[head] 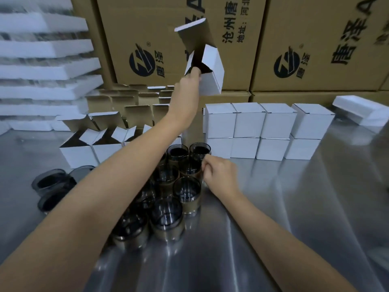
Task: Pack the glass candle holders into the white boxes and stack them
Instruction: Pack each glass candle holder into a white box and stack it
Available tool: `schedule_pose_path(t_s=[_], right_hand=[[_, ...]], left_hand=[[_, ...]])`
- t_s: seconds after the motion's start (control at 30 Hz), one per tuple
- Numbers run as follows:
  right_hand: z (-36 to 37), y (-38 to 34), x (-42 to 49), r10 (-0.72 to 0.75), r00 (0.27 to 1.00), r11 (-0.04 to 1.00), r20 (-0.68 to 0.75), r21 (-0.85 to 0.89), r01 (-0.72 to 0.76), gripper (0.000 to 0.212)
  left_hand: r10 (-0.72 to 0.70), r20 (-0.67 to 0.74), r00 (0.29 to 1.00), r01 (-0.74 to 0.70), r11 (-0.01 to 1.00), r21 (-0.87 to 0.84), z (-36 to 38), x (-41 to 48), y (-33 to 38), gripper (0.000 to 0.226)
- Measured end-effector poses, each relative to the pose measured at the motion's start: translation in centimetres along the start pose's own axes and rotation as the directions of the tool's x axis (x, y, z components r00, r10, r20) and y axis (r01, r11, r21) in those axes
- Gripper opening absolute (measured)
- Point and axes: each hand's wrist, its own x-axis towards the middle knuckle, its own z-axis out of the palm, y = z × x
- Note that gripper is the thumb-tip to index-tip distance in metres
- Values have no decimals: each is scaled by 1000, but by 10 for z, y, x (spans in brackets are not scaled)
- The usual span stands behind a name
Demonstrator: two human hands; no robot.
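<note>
My left hand (187,85) grips an open white box (210,70) by its rim and holds it up in the air, lid flap standing upward. A cluster of several dark glass candle holders (166,199) stands on the metal table below my left forearm. My right hand (219,173) has its fingers curled at the rim of one glass (189,167) on the cluster's right side; whether it grips the glass is unclear. Closed white boxes (263,131) are stacked two high in a row at the back right.
Several open empty white boxes (99,142) stand at the back left. Two dark glasses (52,184) lie on their sides at the left. White foam trays (42,66) are piled at the far left, brown cartons (305,39) form the back wall. Bare metal table (294,207) lies to the right.
</note>
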Motion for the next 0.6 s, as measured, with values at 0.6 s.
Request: schedule_pose_path(t_s=[0.6], right_hand=[[-109, 16, -61, 668, 639, 643, -380, 727, -240, 35]], left_hand=[[91, 297, 951, -235, 835, 497, -66, -225, 122, 28]])
